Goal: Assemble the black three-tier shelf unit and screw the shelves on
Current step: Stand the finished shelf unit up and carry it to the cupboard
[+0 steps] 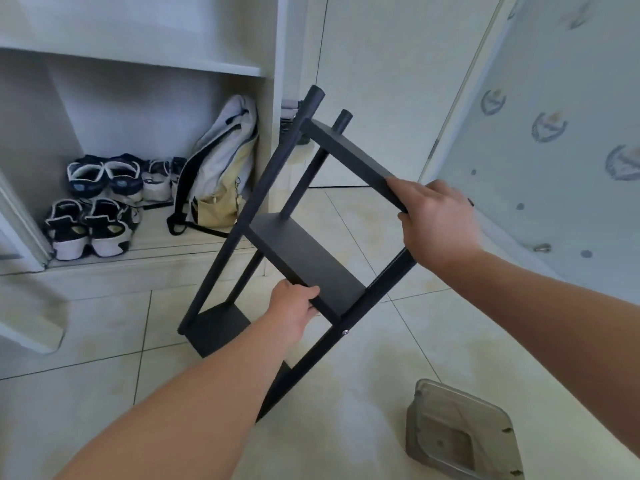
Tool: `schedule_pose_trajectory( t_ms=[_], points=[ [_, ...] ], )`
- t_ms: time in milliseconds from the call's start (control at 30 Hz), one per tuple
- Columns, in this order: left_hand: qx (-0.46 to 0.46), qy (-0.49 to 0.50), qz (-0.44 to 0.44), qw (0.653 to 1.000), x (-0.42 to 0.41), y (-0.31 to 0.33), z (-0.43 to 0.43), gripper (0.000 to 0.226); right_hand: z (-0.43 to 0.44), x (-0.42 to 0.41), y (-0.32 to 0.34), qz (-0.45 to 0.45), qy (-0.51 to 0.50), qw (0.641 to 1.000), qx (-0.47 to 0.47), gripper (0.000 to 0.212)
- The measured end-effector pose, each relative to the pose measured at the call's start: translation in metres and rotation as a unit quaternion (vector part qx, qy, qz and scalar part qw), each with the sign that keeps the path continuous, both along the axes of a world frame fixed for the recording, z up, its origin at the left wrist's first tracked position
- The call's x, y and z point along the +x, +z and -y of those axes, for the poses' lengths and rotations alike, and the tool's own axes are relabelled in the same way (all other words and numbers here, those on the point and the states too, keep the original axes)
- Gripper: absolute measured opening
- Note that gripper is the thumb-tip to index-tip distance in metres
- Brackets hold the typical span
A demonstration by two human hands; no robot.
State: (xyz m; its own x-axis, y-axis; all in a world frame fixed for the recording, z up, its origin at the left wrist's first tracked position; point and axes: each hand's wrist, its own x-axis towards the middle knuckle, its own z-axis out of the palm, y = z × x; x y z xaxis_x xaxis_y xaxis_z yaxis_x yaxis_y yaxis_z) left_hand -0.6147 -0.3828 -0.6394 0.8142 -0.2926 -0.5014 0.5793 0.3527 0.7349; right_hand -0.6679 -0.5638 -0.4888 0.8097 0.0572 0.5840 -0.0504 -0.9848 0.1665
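Observation:
The black three-tier shelf unit (304, 258) leans tilted over the tiled floor, its poles pointing up and away toward the cupboard. My left hand (294, 311) grips the near edge of the middle shelf (311, 265). My right hand (438, 220) holds the near end of the top shelf (349, 154), fingers curled over its edge. The bottom shelf (216, 327) sits low near the floor. A silver screw head (345, 332) shows on the near right pole, below the middle shelf.
An open white cupboard (145, 64) at the left holds several sneakers (86, 230) and a grey and tan backpack (221, 168). A clear plastic container (460, 434) lies on the floor at the lower right. A patterned glass door (554, 150) stands at the right.

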Motion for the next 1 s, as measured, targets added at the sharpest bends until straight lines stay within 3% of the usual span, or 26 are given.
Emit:
schedule_pose_trajectory(
  t_ms=[200, 433, 767, 867, 1000],
  points=[
    [-0.033, -0.007, -0.016, 0.999, 0.010, -0.018, 0.022, 0.035, -0.010, 0.018, 0.009, 0.035, 0.054, 0.994, -0.093, 0.060],
    [-0.077, -0.032, -0.048, 0.995, 0.013, -0.035, 0.031, 0.030, -0.019, 0.027, -0.003, 0.067, 0.133, 0.982, -0.119, 0.064],
    [0.105, -0.121, -0.064, 0.985, -0.002, -0.023, -0.005, 0.023, -0.046, -0.006, -0.021, 0.078, 0.140, 0.974, -0.162, 0.053],
    [0.298, -0.179, 0.057, 0.936, -0.012, -0.010, -0.023, 0.031, -0.057, -0.019, -0.021, 0.043, 0.103, 0.984, -0.143, 0.053],
    [0.492, -0.210, 0.241, 0.810, -0.034, 0.015, -0.062, 0.047, -0.076, -0.042, -0.023, -0.080, 0.026, 0.992, -0.091, 0.064]
  ],
)
